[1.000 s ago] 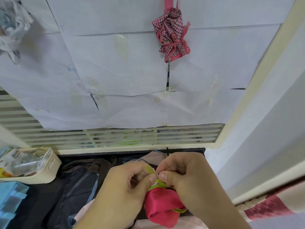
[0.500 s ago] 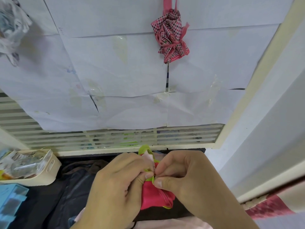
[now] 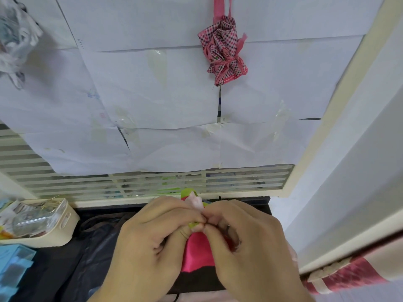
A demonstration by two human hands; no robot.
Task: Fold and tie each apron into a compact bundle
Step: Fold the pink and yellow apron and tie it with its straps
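**Head view — both hands pinching the tie**

Left hand (image 3: 150,240) and right hand (image 3: 250,243) meet fingertip to fingertip, pinching the green tie (image 3: 194,224) atop the pink apron bundle (image 3: 197,251) — held between them, above dark cloth (image 3: 65,262).

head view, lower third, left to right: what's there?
blue box → cream basket of clear packets → dark fabric → left hand → pink apron bundle pinched between both hands → right hand → red-and-cream striped cloth
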